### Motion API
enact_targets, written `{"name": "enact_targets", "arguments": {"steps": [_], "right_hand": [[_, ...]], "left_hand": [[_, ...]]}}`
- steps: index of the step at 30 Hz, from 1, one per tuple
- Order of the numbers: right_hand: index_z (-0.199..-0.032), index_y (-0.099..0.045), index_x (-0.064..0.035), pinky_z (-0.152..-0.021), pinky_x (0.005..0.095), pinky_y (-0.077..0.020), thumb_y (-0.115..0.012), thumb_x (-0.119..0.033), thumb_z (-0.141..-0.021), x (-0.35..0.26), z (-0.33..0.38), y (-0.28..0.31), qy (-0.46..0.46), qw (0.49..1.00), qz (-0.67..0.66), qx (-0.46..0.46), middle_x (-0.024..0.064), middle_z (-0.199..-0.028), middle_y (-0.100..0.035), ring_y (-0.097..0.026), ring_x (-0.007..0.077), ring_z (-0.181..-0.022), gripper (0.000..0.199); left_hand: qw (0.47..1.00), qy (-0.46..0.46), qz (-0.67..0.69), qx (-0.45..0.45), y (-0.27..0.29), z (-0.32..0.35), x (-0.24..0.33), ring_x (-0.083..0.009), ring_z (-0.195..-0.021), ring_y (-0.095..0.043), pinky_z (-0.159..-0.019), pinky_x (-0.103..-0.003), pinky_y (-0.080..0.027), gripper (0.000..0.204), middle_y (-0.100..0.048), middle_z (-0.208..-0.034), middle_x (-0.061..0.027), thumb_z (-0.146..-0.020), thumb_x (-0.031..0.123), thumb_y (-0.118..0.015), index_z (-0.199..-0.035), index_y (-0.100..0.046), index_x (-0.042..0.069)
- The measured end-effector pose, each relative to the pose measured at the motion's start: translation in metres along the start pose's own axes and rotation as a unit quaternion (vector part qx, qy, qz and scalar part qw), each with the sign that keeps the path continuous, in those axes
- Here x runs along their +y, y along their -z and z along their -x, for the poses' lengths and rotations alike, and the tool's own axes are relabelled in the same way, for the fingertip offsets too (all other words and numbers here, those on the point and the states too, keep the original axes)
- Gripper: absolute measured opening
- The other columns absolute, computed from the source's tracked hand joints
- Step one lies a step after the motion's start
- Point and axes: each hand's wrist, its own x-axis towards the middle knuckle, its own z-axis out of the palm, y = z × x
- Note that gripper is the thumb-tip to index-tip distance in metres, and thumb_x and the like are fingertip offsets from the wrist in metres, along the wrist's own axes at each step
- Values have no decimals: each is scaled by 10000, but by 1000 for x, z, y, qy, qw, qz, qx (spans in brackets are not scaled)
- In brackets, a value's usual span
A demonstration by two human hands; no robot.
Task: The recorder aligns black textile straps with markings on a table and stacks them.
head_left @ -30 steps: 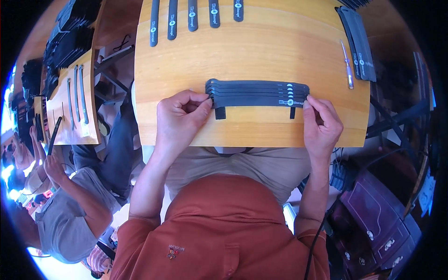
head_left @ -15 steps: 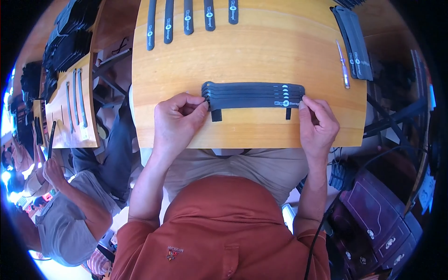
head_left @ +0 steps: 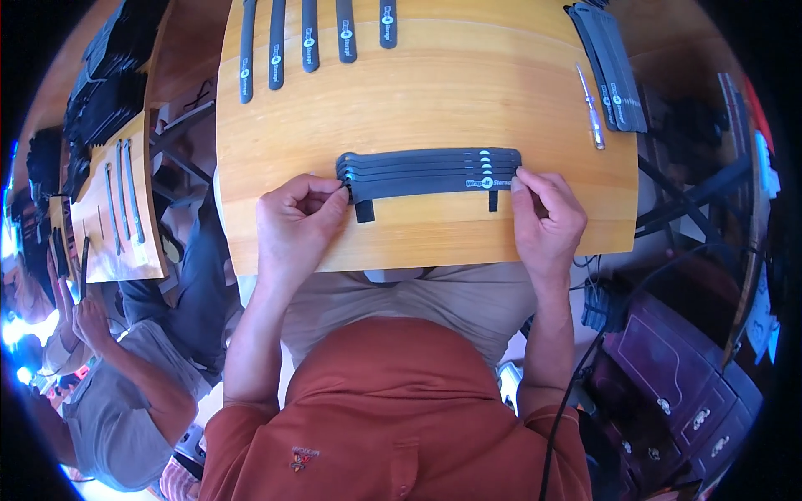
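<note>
Near the table's front edge lies a fanned stack of dark grey straps, their long edges stepped one behind another, with pale printing toward the right end. My left hand pinches the left end between thumb and fingers. At the opposite end my right hand has its thumb and fingers closed on the stack's corner. Two short black tabs stick out below the front strap: a left tab and a right tab. How many layers each pinch takes in is hidden by the fingers.
Several single straps lie side by side along the wooden table's far left. A screwdriver rests at the right, beside a pile of straps. Leftward, a co-worker sits by another table. A dark drawer cabinet stands right.
The whole view has swung slightly, so the table and everything on it sit further left in the picture. Both hands keep their pinch on the strap stack, which looks otherwise unchanged.
</note>
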Motion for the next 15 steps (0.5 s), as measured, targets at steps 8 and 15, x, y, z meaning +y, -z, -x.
{"name": "enact_targets", "arguments": {"steps": [8,15], "right_hand": [[-961,-735,40,-680,344,-547,-728,47,-870,0,-1,1,5,1000,16,-4,158,-847,-709,-710,277,-748,92],[-950,-729,34,-675,352,-548,-730,52,-867,0,0,0,16,1000,26,-4,158,-843,-704,-707,287,-746,86]], "left_hand": [[1000,-12,6,4,0,-1,-3,-30,-651,-598,-593,-202,-492,68,-699,-754,-6,-926,15,-755,-942,-743,-51],[1000,-9,3,3,1,-1,-3,-29,-648,-592,-587,-201,-484,72,-697,-750,-5,-924,21,-757,-939,-745,-48]]}}
